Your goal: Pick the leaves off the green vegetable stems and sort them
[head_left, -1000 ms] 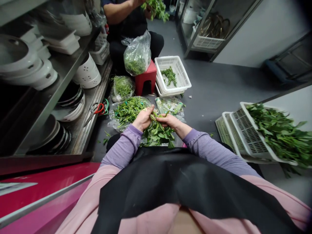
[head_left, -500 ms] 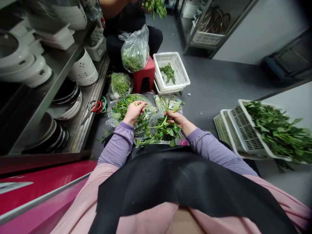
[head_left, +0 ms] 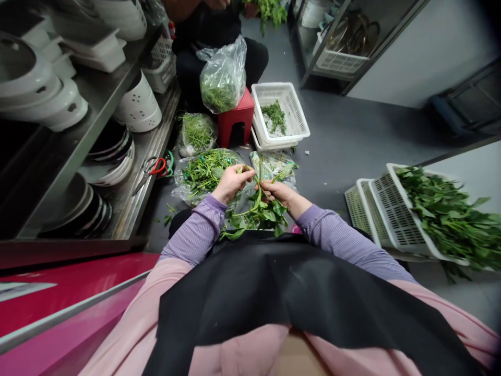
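Note:
A bunch of leafy green stems (head_left: 266, 209) hangs from my right hand (head_left: 282, 192), whose fingers are wrapped round the stems. Close beside it on the left, my left hand (head_left: 234, 183) is closed in a pinch at the top of the stems, thumb and fingertips together. Whatever lies between those fingertips is too small to make out. Beyond my left hand, cut greens (head_left: 201, 172) lie on clear plastic on the floor. A patterned plastic bag (head_left: 274, 166) with some stems on it is just past my right hand.
Ahead are a red stool (head_left: 236, 122), a bag of greens (head_left: 223, 86) and a white basket (head_left: 295, 117). A person (head_left: 211, 26) sits behind them. Scissors (head_left: 158, 167) lie on the left metal shelf (head_left: 129, 209). Heaped greens (head_left: 450, 214) fill a crate at right.
My left hand has moved right, from beside the bunch to the stems next to my right hand. The view has shifted slightly.

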Demonstrator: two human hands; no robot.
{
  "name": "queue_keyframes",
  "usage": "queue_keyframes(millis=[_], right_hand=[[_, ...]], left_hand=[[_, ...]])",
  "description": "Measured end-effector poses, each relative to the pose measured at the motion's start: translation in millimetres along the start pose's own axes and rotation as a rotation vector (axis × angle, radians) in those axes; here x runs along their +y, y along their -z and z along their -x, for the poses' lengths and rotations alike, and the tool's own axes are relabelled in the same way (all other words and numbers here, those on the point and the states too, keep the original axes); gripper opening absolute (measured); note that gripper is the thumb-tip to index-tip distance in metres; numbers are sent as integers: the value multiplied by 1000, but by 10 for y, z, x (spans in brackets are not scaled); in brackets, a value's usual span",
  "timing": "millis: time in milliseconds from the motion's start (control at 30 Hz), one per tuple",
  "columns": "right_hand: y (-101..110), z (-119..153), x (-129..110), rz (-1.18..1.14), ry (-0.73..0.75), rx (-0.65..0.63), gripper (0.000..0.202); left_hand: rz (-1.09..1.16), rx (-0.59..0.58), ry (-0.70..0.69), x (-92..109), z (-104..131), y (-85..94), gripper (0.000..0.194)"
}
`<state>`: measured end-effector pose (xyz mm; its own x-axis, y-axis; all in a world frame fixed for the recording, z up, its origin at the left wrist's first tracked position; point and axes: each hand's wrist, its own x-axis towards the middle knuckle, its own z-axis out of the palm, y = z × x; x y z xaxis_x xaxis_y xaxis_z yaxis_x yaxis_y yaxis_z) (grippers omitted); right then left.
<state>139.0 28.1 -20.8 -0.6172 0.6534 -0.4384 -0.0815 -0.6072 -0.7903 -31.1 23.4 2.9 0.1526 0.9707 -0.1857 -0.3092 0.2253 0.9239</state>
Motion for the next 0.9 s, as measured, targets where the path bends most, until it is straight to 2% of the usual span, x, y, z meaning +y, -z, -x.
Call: queue_keyframes(millis=[200,300,400,633,767,900], right_hand=[[88,26,-59,-114,3,164,30],[154,70,-62,-147,27,183,28],[196,100,-49,-155,21,191,26],[291,93,-20,-106,62,265,23],[299,51,-53,-66,135,247,24],[267,-9,-91,-59,109,225,27]], left_hand=[[-37,202,-155,125,-78,219,16],[-12,309,-210,169,-136,377,17],[27,367,-218,184,-177,492,20],[17,395,-188,173,-179,516,24],[-4,377,-213,160,-170,482,23],[-46,381,-228,162,-160,470,22]])
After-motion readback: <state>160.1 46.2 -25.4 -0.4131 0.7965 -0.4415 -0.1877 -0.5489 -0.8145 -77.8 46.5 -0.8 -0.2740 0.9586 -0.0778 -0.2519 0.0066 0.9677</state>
